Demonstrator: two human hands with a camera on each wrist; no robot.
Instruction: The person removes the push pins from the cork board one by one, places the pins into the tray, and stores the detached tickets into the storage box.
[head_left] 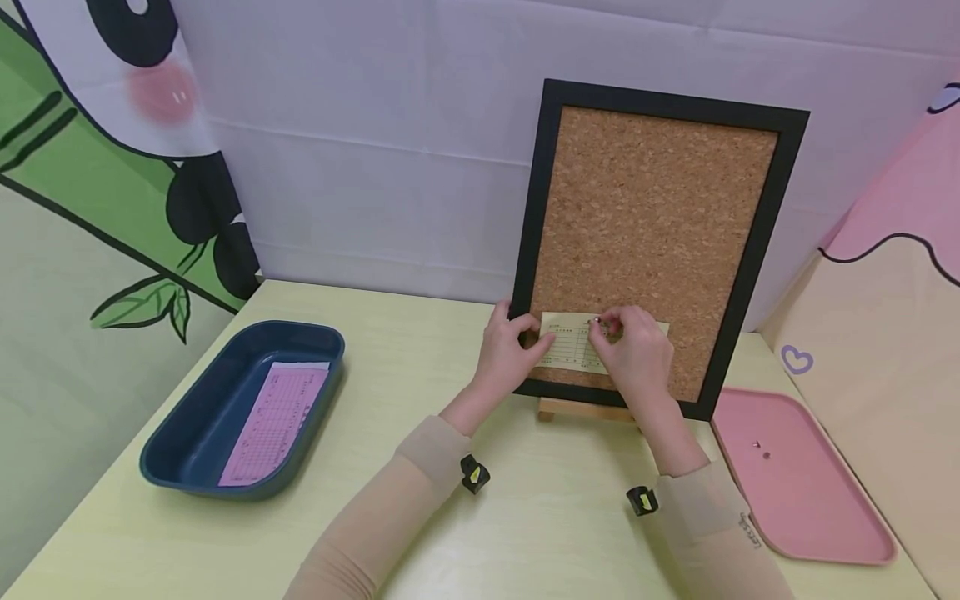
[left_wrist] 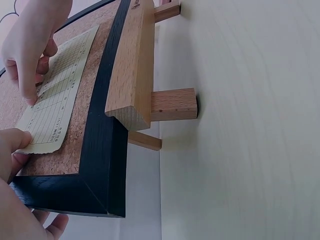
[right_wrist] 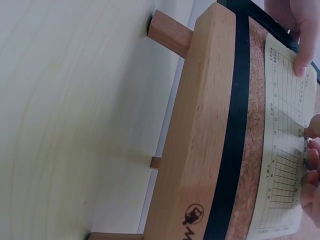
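Note:
A framed cork board (head_left: 652,208) with a black border leans on a wooden stand (left_wrist: 132,65). Low on the cork lies a pale yellow printed form (head_left: 564,354). At the board's left edge is my left hand (head_left: 501,348), its thumb and forefinger pinching the form's left edge. In the left wrist view, other fingers (left_wrist: 57,225) of that hand reach around the frame. My right hand (head_left: 639,350) pinches a small shiny push pin (head_left: 596,320) between thumb and forefinger, near the form's top middle. Its fingers partly cover the form's right half.
A pink tray (head_left: 825,483) on the right holds two small pins (head_left: 766,455). To the left stands a dark blue tray (head_left: 168,442) with pink printed forms (head_left: 277,421) inside. A white cloth backdrop (head_left: 375,150) hangs behind the pale table (head_left: 420,375).

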